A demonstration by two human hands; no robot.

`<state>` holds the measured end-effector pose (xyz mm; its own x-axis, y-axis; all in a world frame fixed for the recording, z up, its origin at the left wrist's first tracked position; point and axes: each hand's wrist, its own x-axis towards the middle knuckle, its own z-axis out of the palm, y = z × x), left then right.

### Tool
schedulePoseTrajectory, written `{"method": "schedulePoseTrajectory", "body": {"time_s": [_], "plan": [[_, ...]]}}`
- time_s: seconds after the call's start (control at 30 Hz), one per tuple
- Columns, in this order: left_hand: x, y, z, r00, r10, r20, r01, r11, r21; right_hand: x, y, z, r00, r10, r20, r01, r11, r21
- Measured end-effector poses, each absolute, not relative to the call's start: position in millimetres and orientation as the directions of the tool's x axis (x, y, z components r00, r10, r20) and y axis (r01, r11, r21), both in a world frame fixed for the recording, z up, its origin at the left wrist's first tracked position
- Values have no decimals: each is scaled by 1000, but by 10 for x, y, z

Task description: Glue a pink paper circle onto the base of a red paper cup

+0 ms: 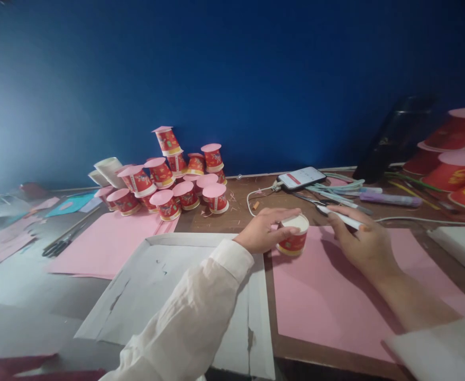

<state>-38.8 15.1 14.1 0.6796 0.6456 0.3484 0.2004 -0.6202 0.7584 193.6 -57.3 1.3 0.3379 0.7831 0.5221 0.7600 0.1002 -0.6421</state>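
A red patterned paper cup [292, 242] stands upside down on a pink paper sheet [335, 312], its pale base facing up. My left hand [267, 228] grips this cup from the left, with fingers at the far side and thumb over the top edge. In my right hand [365, 248] is a white pen [347, 218], its dark end pointing left toward the cup without touching it. Under my left forearm lies a shallow white cardboard lid [184, 259].
Upturned red cups with pink paper discs [164, 203] are stacked at the back left; more cups [464, 164] stand at right. A phone [301, 178], cables, markers [391, 199], a dark bottle [391, 137] and a white power strip [460, 248] surround the sheet. Scissors [61, 243] lie left.
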Motion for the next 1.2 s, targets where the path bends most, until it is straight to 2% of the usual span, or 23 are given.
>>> {"method": "schedulePoseTrajectory", "body": {"time_s": [0.1,0.17,0.3,0.37,0.43,0.63,0.9,1.07,1.2], "plan": [[-389,150,108,652,667,362,193,-607,771,1944,-601,-64,307,803,511,771,105,-628],[-415,172,90,550,736,395,170,-561,810,1945,-617,-51,310,813,493,769,90,-632],[-546,272,77,101,862,496,132,-506,852,1943,-615,-9,364,801,475,745,56,-665],[-616,318,70,-88,848,522,192,-500,844,1941,-613,-1,374,813,447,737,33,-675],[-665,341,56,-185,822,539,273,-484,832,1939,-616,4,378,824,422,733,12,-680],[-692,305,48,-139,769,624,475,-501,723,1928,-639,37,390,822,416,728,1,-685],[-729,361,39,-71,730,680,633,-494,596,1949,-646,-4,373,823,429,735,20,-678],[-703,368,21,-73,681,728,669,-509,542,1943,-624,-79,307,741,597,761,186,-622],[-650,319,38,-51,672,739,666,-529,526,1836,-681,-57,103,749,655,745,379,-550]]}}
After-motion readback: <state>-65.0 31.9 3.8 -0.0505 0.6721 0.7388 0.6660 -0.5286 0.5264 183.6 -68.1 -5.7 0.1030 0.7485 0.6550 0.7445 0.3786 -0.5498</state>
